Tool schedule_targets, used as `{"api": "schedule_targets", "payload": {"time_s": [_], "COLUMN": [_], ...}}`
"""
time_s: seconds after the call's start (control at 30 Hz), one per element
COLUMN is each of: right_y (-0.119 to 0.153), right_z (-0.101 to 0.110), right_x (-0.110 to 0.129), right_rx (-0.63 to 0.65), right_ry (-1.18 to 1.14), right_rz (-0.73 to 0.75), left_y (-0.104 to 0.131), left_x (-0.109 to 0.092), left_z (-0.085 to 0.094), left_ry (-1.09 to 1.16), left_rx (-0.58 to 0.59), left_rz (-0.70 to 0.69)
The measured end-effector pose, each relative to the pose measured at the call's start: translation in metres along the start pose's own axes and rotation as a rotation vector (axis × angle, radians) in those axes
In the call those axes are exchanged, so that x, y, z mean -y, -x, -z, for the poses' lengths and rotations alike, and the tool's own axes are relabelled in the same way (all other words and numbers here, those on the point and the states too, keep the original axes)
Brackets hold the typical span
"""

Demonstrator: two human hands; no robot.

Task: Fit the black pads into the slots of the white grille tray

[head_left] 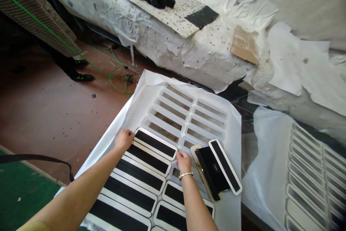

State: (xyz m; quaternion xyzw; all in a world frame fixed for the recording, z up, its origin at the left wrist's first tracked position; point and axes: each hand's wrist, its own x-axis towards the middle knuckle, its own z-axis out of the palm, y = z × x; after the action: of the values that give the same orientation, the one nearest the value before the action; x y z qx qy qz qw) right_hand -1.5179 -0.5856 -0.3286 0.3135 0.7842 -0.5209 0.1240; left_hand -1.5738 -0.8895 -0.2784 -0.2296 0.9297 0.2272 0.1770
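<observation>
The step in hand looks like seating a black strip (155,143) into the slotted white board (189,115). The left hand (124,139) pinches the strip's end at about 9 o'clock, fingers closed on its edge; the right hand (183,161) presses its other end at 3 o'clock, fingers curled down on the rim. The strip lies across the board's middle, just above filled rows. Next, I judge, it needs even downward pressure at both ends. A loose stack of strips (217,168) lies just right of the right hand.
</observation>
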Motion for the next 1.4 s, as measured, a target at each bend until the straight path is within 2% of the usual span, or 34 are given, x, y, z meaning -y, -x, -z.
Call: {"api": "schedule_targets", "payload": {"time_s": [0.27,0.5,0.67,0.77,0.87,0.93,1.03,1.1,1.17,1.27,1.33,1.4], "right_y": [-0.001,0.002,0.008,0.018,0.031,0.036,0.037,0.035,0.032,0.024,0.013,0.0], "right_z": [-0.003,-0.001,-0.001,-0.004,-0.011,-0.016,-0.013,0.003,0.034,0.105,0.157,0.203], "right_x": [0.005,0.009,0.026,0.034,0.031,0.024,0.018,0.02,0.022,0.018,0.007,-0.007], "right_rx": [0.015,-0.003,-0.017,-0.054,-0.08,-0.071,-0.03,0.011,-0.008,-0.205,-0.345,-0.35], "right_ry": [0.077,0.337,0.535,0.639,0.8,0.868,0.821,0.774,0.751,0.778,0.868,0.967], "right_rz": [0.028,0.081,0.126,0.19,0.429,0.56,0.588,0.604,0.628,0.582,0.453,0.294], "left_y": [0.002,0.002,0.013,0.028,0.043,0.053,0.062,0.066,0.067,0.065,0.064,0.068], "left_x": [-0.006,-0.006,-0.012,-0.015,-0.012,-0.005,0.006,0.012,0.014,0.014,0.012,0.005], "left_z": [0.005,0.002,0.004,-0.002,-0.026,-0.048,-0.076,-0.086,-0.089,-0.088,-0.086,-0.083], "left_ry": [-0.034,-0.102,-0.17,-0.29,-0.346,-0.322,-0.331,-0.352,-0.369,-0.391,-0.408,-0.423], "left_rx": [0.021,0.005,-0.048,-0.192,-0.296,-0.243,-0.17,-0.164,-0.177,-0.19,-0.182,-0.184], "left_rz": [0.013,-0.005,-0.059,-0.25,-0.599,-0.805,-0.893,-0.895,-0.895,-0.908,-0.904,-0.864]}}
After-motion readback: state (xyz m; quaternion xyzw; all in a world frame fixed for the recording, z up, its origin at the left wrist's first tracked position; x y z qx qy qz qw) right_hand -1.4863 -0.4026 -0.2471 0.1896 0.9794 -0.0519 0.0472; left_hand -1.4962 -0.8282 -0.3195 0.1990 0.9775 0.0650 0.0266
